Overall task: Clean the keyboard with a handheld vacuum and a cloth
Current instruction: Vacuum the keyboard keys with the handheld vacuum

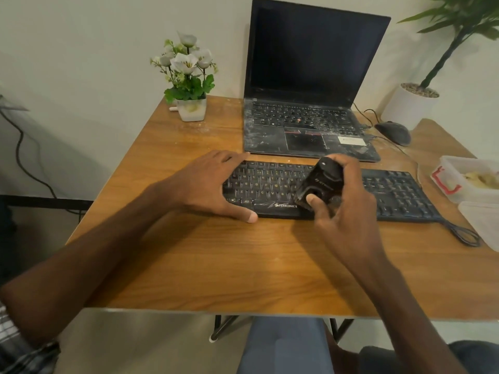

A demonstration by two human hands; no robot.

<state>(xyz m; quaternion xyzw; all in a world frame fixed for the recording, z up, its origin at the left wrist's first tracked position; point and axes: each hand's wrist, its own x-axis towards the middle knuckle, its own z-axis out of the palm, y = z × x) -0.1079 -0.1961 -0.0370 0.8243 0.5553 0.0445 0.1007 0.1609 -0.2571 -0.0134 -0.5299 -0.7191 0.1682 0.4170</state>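
A black keyboard (pixel 391 193) lies across the middle of the wooden table (pixel 216 265), its cable trailing off at the right. My left hand (pixel 213 184) grips the keyboard's left end, thumb on the front edge and fingers over the back edge. My right hand (pixel 348 209) holds a small black handheld vacuum (pixel 321 182) tilted down onto the keys near the keyboard's middle, thumb on its lower end. No cloth is in view.
A dusty open laptop (pixel 310 125) stands just behind the keyboard. A black mouse (pixel 394 132) and a potted plant (pixel 413 103) are at the back right, a flower pot (pixel 191 106) at the back left. Plastic containers (pixel 469 179) sit at the right edge.
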